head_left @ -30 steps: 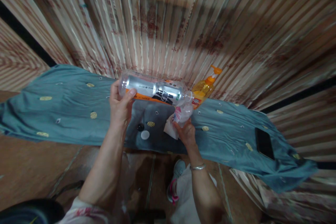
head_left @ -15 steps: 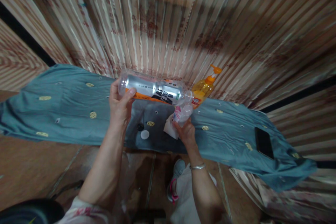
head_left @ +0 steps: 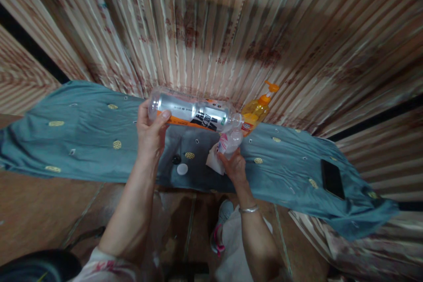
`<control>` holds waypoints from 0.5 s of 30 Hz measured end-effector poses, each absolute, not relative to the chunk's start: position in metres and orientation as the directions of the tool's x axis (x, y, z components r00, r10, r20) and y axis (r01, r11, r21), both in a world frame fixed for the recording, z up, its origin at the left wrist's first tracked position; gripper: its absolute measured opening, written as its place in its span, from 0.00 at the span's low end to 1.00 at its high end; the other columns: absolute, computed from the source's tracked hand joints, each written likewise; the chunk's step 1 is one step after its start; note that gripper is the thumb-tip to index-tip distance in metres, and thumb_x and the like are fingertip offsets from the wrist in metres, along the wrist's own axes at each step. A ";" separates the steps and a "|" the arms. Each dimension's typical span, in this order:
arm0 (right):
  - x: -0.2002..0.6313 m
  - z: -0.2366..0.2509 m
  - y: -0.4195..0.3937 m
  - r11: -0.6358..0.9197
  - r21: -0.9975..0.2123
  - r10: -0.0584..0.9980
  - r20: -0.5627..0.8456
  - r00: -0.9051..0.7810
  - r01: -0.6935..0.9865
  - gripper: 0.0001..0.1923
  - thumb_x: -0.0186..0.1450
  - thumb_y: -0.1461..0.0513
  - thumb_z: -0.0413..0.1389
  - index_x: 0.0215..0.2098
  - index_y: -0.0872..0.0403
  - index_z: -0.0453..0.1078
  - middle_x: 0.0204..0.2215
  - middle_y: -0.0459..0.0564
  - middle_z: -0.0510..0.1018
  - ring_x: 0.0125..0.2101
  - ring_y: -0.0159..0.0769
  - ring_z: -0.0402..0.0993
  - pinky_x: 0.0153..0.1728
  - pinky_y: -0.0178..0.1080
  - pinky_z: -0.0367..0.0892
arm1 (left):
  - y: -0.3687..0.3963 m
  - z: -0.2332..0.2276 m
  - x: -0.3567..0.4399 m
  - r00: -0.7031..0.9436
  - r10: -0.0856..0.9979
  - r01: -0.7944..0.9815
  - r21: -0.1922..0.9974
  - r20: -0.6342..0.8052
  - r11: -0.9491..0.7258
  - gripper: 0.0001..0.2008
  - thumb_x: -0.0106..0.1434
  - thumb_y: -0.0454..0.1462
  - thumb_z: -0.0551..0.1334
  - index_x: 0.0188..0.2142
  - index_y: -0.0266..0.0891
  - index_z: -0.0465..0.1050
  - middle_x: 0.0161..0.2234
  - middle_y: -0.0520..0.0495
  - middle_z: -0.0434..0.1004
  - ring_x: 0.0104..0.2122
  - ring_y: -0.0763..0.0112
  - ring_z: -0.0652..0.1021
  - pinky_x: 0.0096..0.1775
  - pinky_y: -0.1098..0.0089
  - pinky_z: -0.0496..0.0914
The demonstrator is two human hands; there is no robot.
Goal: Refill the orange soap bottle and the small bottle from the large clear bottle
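Note:
My left hand (head_left: 151,130) is wrapped round the base of a large clear plastic bottle (head_left: 193,112) with a silver, orange and black label. That bottle lies nearly level, its neck pointing right. My right hand (head_left: 234,165) grips a smaller clear bottle (head_left: 231,141) with a pink-marked label, held upright. The two bottle mouths meet or nearly touch; whether liquid passes between them I cannot make out. Beside the smaller bottle is a white piece, perhaps tissue or paper (head_left: 215,161). A black cap (head_left: 176,159) and a white cap (head_left: 182,169) lie on the cloth between my arms.
An orange pump bottle (head_left: 256,112) stands just behind the bottle mouths. A black phone (head_left: 332,179) lies at the right on the blue-green cloth (head_left: 89,141) with its pineapple print. Behind hangs a striped curtain (head_left: 205,26). Below are the tiled floor and a shoe (head_left: 225,211).
Hardly anything differs. Both hands and both bottles keep their places, with at most a very slight shift of the large bottle.

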State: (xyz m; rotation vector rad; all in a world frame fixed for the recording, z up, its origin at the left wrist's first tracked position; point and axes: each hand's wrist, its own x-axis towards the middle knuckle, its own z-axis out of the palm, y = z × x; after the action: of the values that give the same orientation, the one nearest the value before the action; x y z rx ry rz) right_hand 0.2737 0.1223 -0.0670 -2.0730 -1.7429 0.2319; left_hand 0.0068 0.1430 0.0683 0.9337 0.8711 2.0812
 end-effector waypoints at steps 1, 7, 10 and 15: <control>0.274 -0.066 0.122 -0.133 -0.416 0.970 0.132 0.205 0.900 0.33 0.72 0.51 0.67 0.66 0.62 0.69 0.39 0.63 0.86 0.37 0.48 0.85 0.37 0.43 0.75 | 0.143 0.069 0.007 -0.507 0.790 -0.306 0.786 0.344 -0.538 0.32 0.44 0.50 0.87 0.47 0.52 0.80 0.43 0.52 0.84 0.47 0.57 0.85 0.54 0.52 0.83; 0.274 -0.068 0.122 -0.133 -0.423 0.965 0.150 0.213 0.897 0.34 0.71 0.51 0.68 0.67 0.62 0.68 0.40 0.65 0.87 0.38 0.49 0.86 0.38 0.43 0.75 | 0.142 0.069 0.007 -0.501 0.796 -0.291 0.800 0.339 -0.525 0.33 0.44 0.51 0.86 0.48 0.53 0.79 0.44 0.51 0.84 0.49 0.55 0.85 0.53 0.52 0.83; 0.275 -0.070 0.122 -0.120 -0.424 0.965 0.164 0.207 0.897 0.32 0.71 0.52 0.68 0.66 0.61 0.69 0.39 0.63 0.87 0.38 0.47 0.86 0.38 0.43 0.76 | 0.143 0.069 0.007 -0.505 0.791 -0.291 0.795 0.346 -0.533 0.32 0.45 0.50 0.86 0.47 0.53 0.79 0.44 0.52 0.83 0.47 0.58 0.84 0.51 0.54 0.83; 0.276 -0.078 0.122 0.010 -0.343 0.968 0.239 0.077 0.939 0.34 0.73 0.52 0.66 0.70 0.60 0.67 0.37 0.59 0.86 0.36 0.47 0.85 0.37 0.43 0.76 | 0.143 0.070 0.007 -0.507 0.787 -0.296 0.787 0.351 -0.542 0.30 0.44 0.50 0.86 0.44 0.51 0.80 0.42 0.52 0.83 0.40 0.63 0.82 0.48 0.57 0.83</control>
State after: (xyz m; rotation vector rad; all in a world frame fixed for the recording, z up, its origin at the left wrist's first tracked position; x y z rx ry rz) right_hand 0.2761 0.1224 -0.0783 -1.9527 -1.8858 0.0942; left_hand 0.0067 0.1433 0.0697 0.9448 0.8809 2.0821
